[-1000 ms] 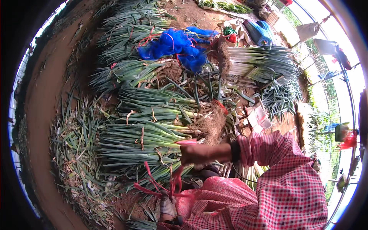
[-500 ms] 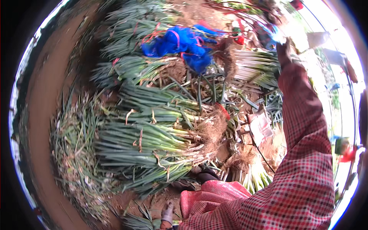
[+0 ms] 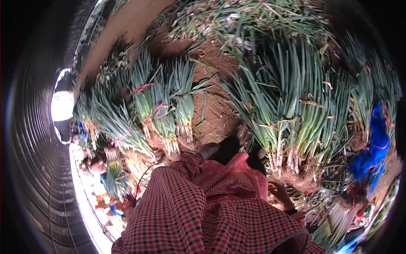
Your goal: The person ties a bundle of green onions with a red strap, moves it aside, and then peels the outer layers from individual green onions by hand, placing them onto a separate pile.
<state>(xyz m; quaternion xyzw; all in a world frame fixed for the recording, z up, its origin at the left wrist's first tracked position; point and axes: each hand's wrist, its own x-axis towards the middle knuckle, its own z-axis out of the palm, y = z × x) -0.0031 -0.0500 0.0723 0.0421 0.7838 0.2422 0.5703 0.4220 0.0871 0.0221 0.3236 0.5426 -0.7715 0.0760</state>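
My left hand (image 3: 207, 150), in a pale glove, rests low beside my dark-clad leg, next to the bare soil. How its fingers lie is too unclear to make out. On the other side of my red checked apron, my bare right hand (image 3: 279, 191) hangs with its fingers loosely bent and apart, and nothing shows in it. A large bunch of green onions (image 3: 296, 110) stands just ahead of the right hand, with brown roots (image 3: 298, 180) toward me. Smaller bundles of green onions (image 3: 163, 120), tied with pink string, stand ahead and left of the gloved hand.
Blue netting (image 3: 372, 148) lies at the right beside more onions. White-stemmed onions (image 3: 334, 222) lie at the lower right. Cut leaves (image 3: 253, 19) are heaped at the far side. Another person (image 3: 96, 163) is at the left. Brown soil (image 3: 215, 101) runs between the bunches.
My view has swung to the left, bringing the tied bundles into sight. My right arm, stretched far out to the right before, is drawn back beside my lap.
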